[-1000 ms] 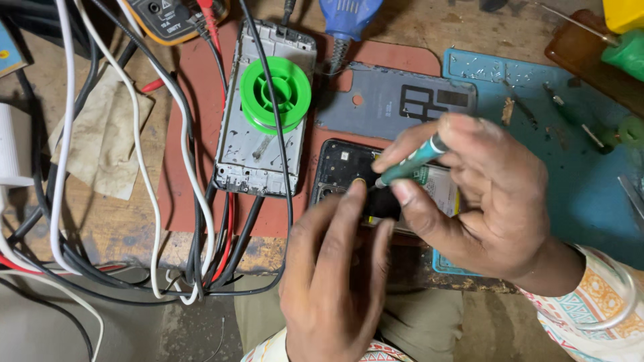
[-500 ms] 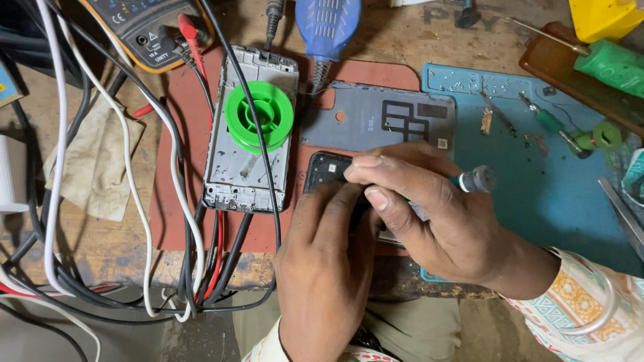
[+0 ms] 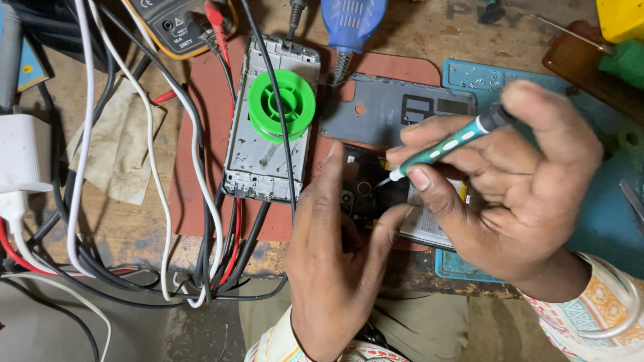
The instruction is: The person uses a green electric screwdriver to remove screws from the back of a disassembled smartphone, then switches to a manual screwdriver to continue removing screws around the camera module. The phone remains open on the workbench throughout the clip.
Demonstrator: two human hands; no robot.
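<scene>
Since 0.5 s ago: right hand (image 3: pixel 516 194) raised off the opened phone (image 3: pixel 365 191), green screwdriver (image 3: pixel 446 146) now angled down-left, tip meeting the dark board at centre frame. Pinches the screwdriver between thumb and 2 fingers, remaining fingers curled. Left hand (image 3: pixel 335 261) lower centre, fingers spread and pressed flat on the phone's near edge, steadying it. Phone lying on the red mat (image 3: pixel 194 167), lower centre of the worktop (image 3: pixel 121 228). Just left of it, a bare phone frame (image 3: pixel 268 154) carrying a green spool (image 3: pixel 282 105). Grey back cover (image 3: pixel 386 110) above the phone, touching the mat's upper right. Yellow multimeter (image 3: pixel 178 23) at upper left, blue tool handle (image 3: pixel 352 23) top centre, tangle of cables (image 3: pixel 154 201) along the left side.
</scene>
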